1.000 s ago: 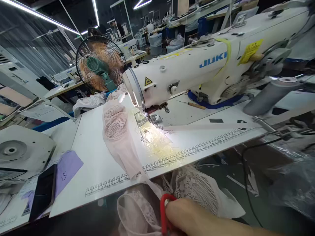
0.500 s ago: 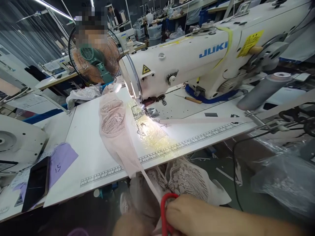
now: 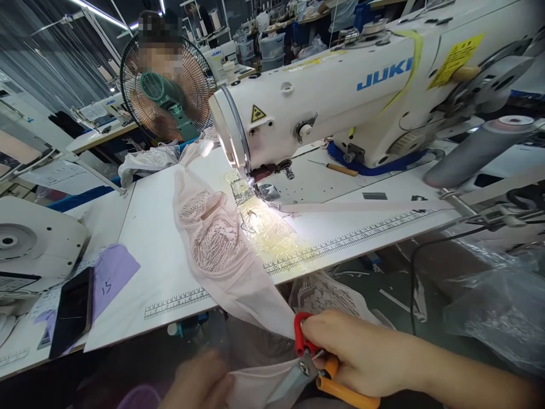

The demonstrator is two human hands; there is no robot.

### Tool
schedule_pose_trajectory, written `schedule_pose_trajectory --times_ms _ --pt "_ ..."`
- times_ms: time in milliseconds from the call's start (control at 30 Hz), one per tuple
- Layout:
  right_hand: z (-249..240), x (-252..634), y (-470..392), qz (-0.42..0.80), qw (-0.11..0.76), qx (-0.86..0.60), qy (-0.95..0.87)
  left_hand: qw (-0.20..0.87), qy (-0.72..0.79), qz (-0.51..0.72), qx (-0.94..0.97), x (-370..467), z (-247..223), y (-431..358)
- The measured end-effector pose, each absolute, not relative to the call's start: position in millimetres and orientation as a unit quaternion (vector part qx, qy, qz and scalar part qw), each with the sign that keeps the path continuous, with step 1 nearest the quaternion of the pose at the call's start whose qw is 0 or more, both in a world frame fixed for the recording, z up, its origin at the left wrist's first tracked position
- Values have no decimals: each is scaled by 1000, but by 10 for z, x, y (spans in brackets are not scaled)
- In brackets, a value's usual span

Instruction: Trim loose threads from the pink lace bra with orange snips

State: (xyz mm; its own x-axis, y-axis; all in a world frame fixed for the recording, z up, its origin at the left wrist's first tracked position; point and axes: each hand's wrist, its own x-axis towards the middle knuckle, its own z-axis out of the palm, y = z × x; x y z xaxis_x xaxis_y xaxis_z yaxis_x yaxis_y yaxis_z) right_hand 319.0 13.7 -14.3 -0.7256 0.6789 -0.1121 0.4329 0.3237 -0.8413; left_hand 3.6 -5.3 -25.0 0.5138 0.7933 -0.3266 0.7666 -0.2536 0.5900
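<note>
My right hand [image 3: 349, 346] is closed round a pair of scissors [image 3: 304, 369] with red and orange handles, their blades pointing down to the left. A pale pink bra [image 3: 219, 250] with lace cups lies across the table edge, its band running down to the scissors. My left hand [image 3: 198, 380], smeared by motion at the bottom, is closed on a pale pink piece of fabric [image 3: 255, 383] beside the blades. Whether this piece joins the bra is hidden. More lace fabric [image 3: 327, 295] hangs below the edge, behind the scissors.
A white sewing machine [image 3: 323, 96] stands over the white table [image 3: 140, 238], its lamp lit. A wooden-handled awl [image 3: 340, 169] lies on its bed. To the left are a phone [image 3: 72, 312] and purple paper [image 3: 113, 275]. Behind stands a fan [image 3: 166, 96], with a person beyond it.
The bra has slid toward me and spread, showing more of its lace cups. My right hand has come up slightly and turned, bringing the scissors' blades into view. My left hand has shifted left.
</note>
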Motion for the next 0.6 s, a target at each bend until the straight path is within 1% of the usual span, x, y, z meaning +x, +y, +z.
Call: schedule_pose_trajectory --times_ms 67,133,200,300,400,500,600 --pt "-100 3154 120 473 128 -351 -798 347 461 5 817 193 -245 -2" --pt "-50 3120 111 483 127 -353 -791 351 437 41 827 407 -212 14" --pt "-9 3107 120 497 128 -355 -781 394 415 82 816 638 -169 4" --pt "23 3138 171 520 139 -364 -760 479 430 158 749 896 -150 -23" --pt "28 3196 244 545 155 -369 -737 556 453 216 663 971 -209 -35" --pt "36 3222 304 552 153 -374 -730 612 477 244 582 946 -254 -21" --pt "58 3199 349 553 149 -376 -728 671 466 250 520 942 -209 17"
